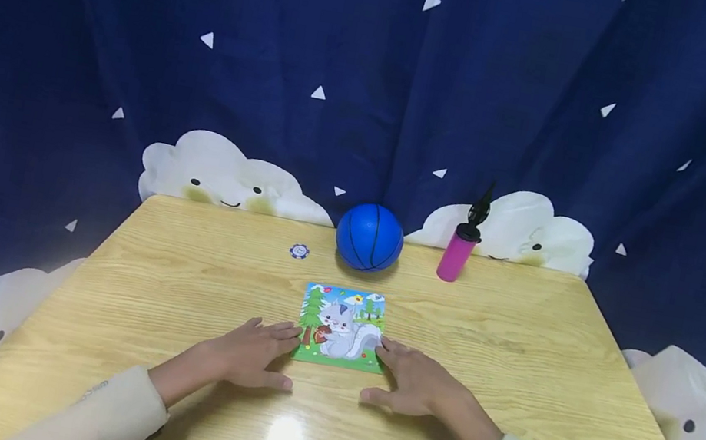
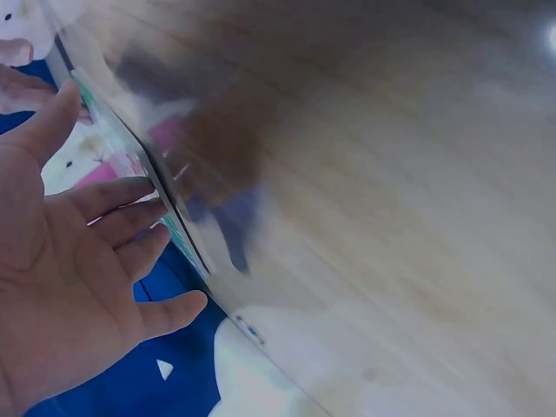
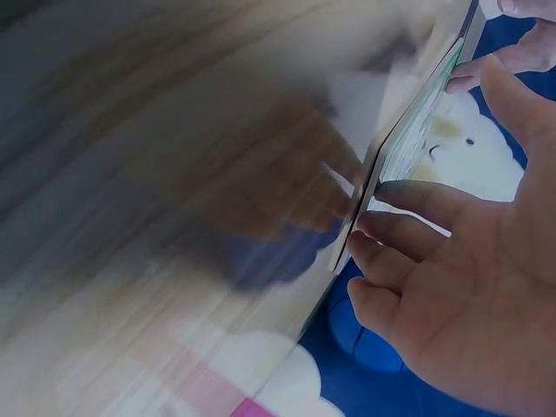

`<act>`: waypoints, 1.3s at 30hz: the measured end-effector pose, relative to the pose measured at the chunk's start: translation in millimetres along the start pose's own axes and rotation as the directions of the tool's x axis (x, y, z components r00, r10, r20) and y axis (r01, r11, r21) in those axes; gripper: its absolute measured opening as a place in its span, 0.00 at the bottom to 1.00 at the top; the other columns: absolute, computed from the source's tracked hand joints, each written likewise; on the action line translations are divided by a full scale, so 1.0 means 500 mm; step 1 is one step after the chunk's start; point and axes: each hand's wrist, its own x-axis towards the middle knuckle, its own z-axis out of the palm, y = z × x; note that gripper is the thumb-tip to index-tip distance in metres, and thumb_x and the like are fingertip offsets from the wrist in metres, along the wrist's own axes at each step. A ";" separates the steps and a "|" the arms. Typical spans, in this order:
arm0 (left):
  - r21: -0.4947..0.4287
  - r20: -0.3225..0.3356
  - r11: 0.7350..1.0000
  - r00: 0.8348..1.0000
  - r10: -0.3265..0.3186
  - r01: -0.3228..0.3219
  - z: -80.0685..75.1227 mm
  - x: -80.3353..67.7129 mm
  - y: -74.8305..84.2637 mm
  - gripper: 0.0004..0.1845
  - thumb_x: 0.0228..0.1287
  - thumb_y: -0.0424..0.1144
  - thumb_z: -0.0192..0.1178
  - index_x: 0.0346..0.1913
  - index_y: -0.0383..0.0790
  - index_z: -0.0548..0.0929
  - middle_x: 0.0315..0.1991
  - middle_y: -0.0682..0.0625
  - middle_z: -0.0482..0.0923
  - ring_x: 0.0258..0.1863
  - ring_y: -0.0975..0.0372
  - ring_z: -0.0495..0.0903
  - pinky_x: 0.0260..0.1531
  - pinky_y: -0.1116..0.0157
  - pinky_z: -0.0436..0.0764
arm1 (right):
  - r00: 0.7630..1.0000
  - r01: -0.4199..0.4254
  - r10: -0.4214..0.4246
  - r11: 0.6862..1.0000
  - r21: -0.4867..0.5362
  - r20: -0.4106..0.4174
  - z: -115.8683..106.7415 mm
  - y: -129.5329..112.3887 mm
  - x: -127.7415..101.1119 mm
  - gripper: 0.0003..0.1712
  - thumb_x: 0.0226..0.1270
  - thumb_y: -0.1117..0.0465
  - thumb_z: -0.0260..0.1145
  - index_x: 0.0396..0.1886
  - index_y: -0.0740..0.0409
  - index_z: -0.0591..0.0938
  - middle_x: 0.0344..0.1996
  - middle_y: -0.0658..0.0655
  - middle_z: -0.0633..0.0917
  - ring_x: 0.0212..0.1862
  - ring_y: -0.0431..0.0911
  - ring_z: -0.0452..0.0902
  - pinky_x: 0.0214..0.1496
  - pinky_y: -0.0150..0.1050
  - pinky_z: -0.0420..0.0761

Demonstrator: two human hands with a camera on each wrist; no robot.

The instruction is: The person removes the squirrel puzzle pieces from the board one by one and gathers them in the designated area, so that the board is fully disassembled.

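A flat board with a squirrel picture point(image 1: 340, 327) lies on the wooden table, with a tree and flowers printed round the animal. My left hand point(image 1: 255, 353) has its fingers out straight, their tips at the board's left edge and the thumb apart below. On the other side my right hand point(image 1: 417, 383) mirrors this, its fingertips at the right edge. The left wrist view shows the palm of that hand and the board's thin edge point(image 2: 176, 208) at its fingertips. In the right wrist view, fingertips point(image 3: 369, 224) meet the board's side.
Behind the board sits a blue basketball point(image 1: 369, 238). A round blue-and-white chip point(image 1: 299, 251) lies left of the ball. To its right stands a pink hand pump point(image 1: 457, 254) with a black top. A dark blue curtain point(image 1: 382, 46) hangs behind the table point(image 1: 214, 251).
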 end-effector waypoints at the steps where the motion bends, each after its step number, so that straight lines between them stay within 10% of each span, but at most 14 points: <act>1: -0.009 -0.004 1.000 1.000 -0.002 0.002 0.000 -0.005 -0.003 0.41 0.63 0.62 0.53 0.70 0.37 0.64 0.73 0.44 0.58 0.73 0.50 0.56 0.67 0.37 0.55 | 1.000 0.007 -0.007 1.000 -0.002 0.001 0.001 -0.005 0.002 0.52 0.55 0.28 0.59 0.70 0.57 0.64 0.72 0.60 0.62 0.72 0.59 0.58 0.72 0.55 0.61; 21: -0.027 -0.059 1.000 0.998 -0.018 0.016 -0.004 -0.044 -0.020 0.40 0.64 0.61 0.53 0.70 0.36 0.63 0.72 0.42 0.58 0.73 0.48 0.56 0.65 0.37 0.58 | 0.999 0.053 -0.054 0.997 -0.063 -0.007 -0.001 -0.046 0.020 0.52 0.56 0.27 0.57 0.71 0.57 0.64 0.71 0.60 0.63 0.71 0.58 0.60 0.72 0.53 0.62; 30: -0.038 -0.114 0.999 0.994 0.001 -0.005 -0.012 0.008 -0.012 0.38 0.64 0.56 0.56 0.69 0.34 0.64 0.72 0.41 0.59 0.72 0.49 0.59 0.65 0.40 0.63 | 0.977 0.068 -0.056 0.996 0.052 -0.205 -0.040 -0.027 0.075 0.33 0.58 0.49 0.70 0.57 0.67 0.77 0.52 0.62 0.83 0.56 0.54 0.79 0.60 0.47 0.77; 39: -0.066 -0.083 0.998 0.996 -0.017 0.011 -0.014 0.082 0.013 0.41 0.63 0.59 0.57 0.72 0.39 0.60 0.75 0.41 0.52 0.74 0.49 0.52 0.69 0.42 0.56 | 0.974 -0.003 0.048 0.980 0.199 -0.222 -0.048 0.000 0.165 0.24 0.56 0.57 0.72 0.50 0.66 0.82 0.40 0.60 0.85 0.44 0.50 0.80 0.49 0.45 0.80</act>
